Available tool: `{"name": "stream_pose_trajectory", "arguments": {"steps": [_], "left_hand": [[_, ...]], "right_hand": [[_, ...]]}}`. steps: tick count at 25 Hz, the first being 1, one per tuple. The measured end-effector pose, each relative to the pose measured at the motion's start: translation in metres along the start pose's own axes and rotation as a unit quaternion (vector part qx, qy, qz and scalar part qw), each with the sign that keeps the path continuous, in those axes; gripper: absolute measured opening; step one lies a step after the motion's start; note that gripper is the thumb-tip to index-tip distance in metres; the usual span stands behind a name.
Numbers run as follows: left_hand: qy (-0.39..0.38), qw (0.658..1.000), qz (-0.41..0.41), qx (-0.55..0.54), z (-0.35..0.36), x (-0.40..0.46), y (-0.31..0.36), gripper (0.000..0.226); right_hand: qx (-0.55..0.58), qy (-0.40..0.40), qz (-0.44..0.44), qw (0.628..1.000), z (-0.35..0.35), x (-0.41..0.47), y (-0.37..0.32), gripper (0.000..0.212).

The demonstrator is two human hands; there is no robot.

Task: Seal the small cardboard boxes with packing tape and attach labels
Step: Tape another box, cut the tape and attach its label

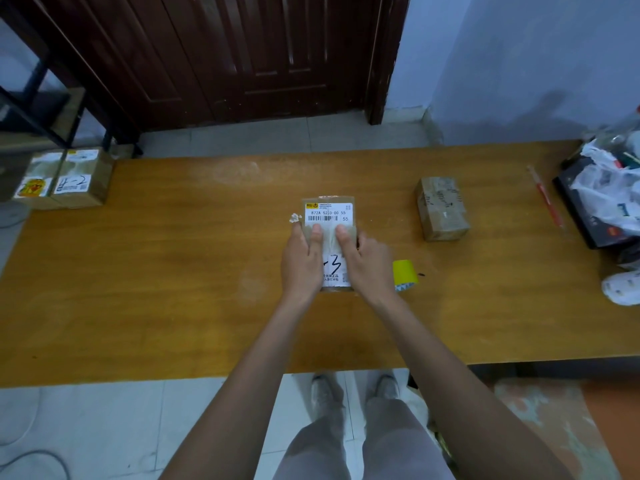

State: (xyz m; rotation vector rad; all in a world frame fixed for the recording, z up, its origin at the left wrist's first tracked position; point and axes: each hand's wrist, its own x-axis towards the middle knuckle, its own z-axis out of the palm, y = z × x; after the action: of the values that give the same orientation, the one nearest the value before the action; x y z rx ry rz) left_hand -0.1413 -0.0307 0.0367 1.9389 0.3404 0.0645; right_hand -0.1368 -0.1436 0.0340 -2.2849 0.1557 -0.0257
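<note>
Cardboard box [329, 216] sits mid-bench [173, 271] under your hands, label [327, 213] up. Your left hand [302, 261] and right hand [369, 263] press flat on top, fingers straight. Yellow tape roll [405, 274] lies just right of your right hand; a second box [441, 208] sits farther right.

Dim room, dark wooden door [221, 53] behind – pale blue wall [519, 64], light tiled floor [104, 427], long wooden table [173, 289]
</note>
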Motion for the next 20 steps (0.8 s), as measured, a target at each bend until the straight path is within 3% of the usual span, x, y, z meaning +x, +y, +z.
{"name": "stream_pose_trajectory", "arguments": {"steps": [12, 17, 20], "left_hand": [[-0.008, 0.998, -0.040, 0.052, 0.014, -0.017, -0.028, 0.029], [0.010, 0.994, -0.065, 0.081, 0.018, -0.022, -0.041, 0.031], [0.015, 0.991, -0.081, 0.106, 0.020, -0.018, -0.047, 0.034]], "right_hand": [[-0.021, -0.009, 0.028, 0.999, 0.012, -0.019, 0.027, 0.063], [-0.215, -0.016, -0.039, 0.976, 0.015, -0.019, 0.025, 0.066], [-0.305, 0.009, -0.034, 0.952, 0.016, -0.015, 0.023, 0.065]]}}
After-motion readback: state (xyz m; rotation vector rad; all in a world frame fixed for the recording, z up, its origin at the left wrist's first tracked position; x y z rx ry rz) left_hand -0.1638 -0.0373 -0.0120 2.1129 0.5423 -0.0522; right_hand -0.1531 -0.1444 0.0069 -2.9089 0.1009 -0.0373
